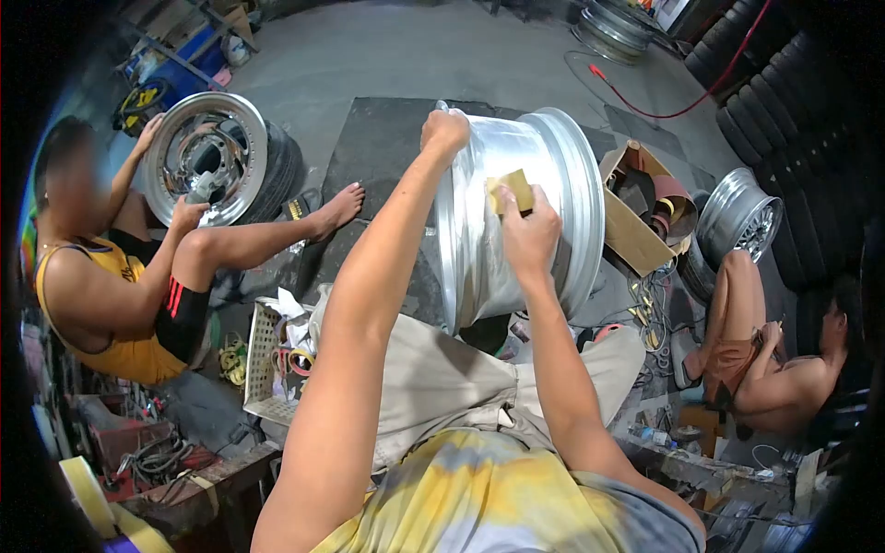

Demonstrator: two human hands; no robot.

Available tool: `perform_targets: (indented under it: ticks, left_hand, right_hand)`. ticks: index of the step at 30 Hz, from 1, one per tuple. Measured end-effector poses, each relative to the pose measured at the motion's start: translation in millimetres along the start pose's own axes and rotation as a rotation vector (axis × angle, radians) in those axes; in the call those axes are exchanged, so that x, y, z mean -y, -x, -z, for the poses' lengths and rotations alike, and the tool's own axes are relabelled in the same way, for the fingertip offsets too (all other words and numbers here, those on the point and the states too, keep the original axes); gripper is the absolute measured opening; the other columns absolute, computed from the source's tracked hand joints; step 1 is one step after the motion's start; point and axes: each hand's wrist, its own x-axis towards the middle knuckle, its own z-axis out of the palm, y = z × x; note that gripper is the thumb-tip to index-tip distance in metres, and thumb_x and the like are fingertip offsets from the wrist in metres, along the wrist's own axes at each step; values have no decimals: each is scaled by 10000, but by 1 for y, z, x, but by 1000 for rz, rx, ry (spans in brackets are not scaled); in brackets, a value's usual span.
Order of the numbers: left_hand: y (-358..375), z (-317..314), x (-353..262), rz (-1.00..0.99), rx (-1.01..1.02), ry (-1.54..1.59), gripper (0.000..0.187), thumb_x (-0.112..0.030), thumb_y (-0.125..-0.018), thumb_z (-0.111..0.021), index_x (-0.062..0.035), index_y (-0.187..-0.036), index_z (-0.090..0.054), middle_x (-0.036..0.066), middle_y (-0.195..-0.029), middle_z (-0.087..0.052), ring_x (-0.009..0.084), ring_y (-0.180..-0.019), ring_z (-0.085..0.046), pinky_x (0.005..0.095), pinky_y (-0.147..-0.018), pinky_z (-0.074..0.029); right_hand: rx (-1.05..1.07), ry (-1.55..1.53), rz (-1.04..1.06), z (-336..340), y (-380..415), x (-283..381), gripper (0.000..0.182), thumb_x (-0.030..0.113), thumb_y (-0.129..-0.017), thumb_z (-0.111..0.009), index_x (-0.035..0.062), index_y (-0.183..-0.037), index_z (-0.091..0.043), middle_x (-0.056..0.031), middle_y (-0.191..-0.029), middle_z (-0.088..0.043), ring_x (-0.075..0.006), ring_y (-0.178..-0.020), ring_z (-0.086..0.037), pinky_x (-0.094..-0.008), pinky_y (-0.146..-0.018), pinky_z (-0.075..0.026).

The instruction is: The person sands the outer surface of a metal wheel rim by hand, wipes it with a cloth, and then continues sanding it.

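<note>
A large silver wheel rim (489,244) stands on its edge in front of my knees, its broad barrel facing me. My left hand (445,132) is closed around the top of the rim's left lip. Pressed against the barrel is a small yellow-brown sheet of sandpaper (513,191), pinched in the fingers of my right hand (532,229). The metal under the sheet looks bright with dull streaks. Part of the rim's lower side is hidden behind my right forearm and my trousers.
On the left a co-worker (111,295) holds a tool against a wheel with a tyre (207,157). Another person (784,369) sits at the right, near another rim (737,217). A cardboard box (636,235) and plastic basket (261,364) flank my rim. Tyres (784,138) line the right wall.
</note>
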Motion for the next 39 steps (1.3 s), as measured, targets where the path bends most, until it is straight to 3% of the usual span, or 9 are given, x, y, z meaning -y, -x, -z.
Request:
perform_targets:
  ticks: [3,5,6,12,16,18,21,30,39]
  left_hand:
    - [2,-1,1,11,9,-14,514,-346,-1040,-479,68,-1286,-655,269,-1355,-649,399,-1282,-624,452,-1074,-497]
    - [-1,0,2,6,23,14,522,-344,-1044,-468,71,-1309,-642,270,-1364,-643,396,-1292,-618,449,-1083,-491]
    - [-4,-1,3,0,19,-5,528,-341,-1045,-465,79,-1317,-634,274,-1370,-638,399,-1295,-615,447,-1087,-487]
    - [-6,0,3,-8,16,-22,531,-342,-1046,-465,85,-1316,-631,281,-1373,-632,405,-1292,-615,448,-1086,-488]
    - [-7,0,4,-22,11,-38,531,-335,-1043,-461,94,-1303,-635,290,-1361,-636,409,-1283,-620,449,-1077,-491]
    - [-7,1,4,-24,43,-22,530,-323,-1037,-459,108,-1286,-639,305,-1349,-637,413,-1272,-626,449,-1067,-494]
    - [-7,2,6,-51,38,-22,530,-315,-1030,-460,119,-1278,-639,317,-1343,-635,419,-1266,-629,449,-1062,-495]
    - [-7,0,6,-47,7,-4,528,-309,-1030,-473,124,-1290,-627,310,-1359,-629,423,-1281,-618,455,-1073,-488]
    - [-3,1,6,-35,29,26,536,-311,-1030,-470,129,-1295,-621,315,-1353,-631,425,-1278,-620,449,-1075,-487]
  right_hand:
    - [-140,-60,76,24,9,-1,275,197,-970,-676,-10,-1151,-675,-286,-890,-716,-461,-867,-708,-503,-796,-534]
    - [-8,-20,77,35,13,-5,311,177,-986,-642,-5,-1238,-651,-300,-975,-716,-475,-923,-702,-510,-826,-532]
    - [7,6,240,34,14,-18,336,184,-984,-652,7,-1269,-664,-301,-1005,-722,-462,-933,-713,-505,-854,-535]
    - [149,115,188,33,29,-25,439,258,-955,-710,9,-1315,-674,-277,-1102,-694,-432,-989,-697,-477,-864,-552]
    - [207,115,201,39,24,-23,451,264,-960,-702,0,-1325,-667,-249,-1089,-674,-425,-992,-681,-481,-853,-549]
    - [122,202,428,35,22,-34,410,204,-965,-698,19,-1331,-677,-201,-979,-669,-376,-859,-668,-459,-754,-531]
    - [87,356,506,34,24,-38,391,189,-987,-656,38,-1348,-674,-189,-966,-652,-374,-870,-640,-467,-778,-521]
    - [53,406,527,26,24,-45,400,232,-1021,-605,22,-1357,-663,-157,-942,-626,-315,-897,-615,-451,-797,-495]
    - [31,350,529,26,27,-49,396,210,-1011,-619,63,-1376,-667,-146,-939,-632,-324,-871,-603,-448,-794,-470]
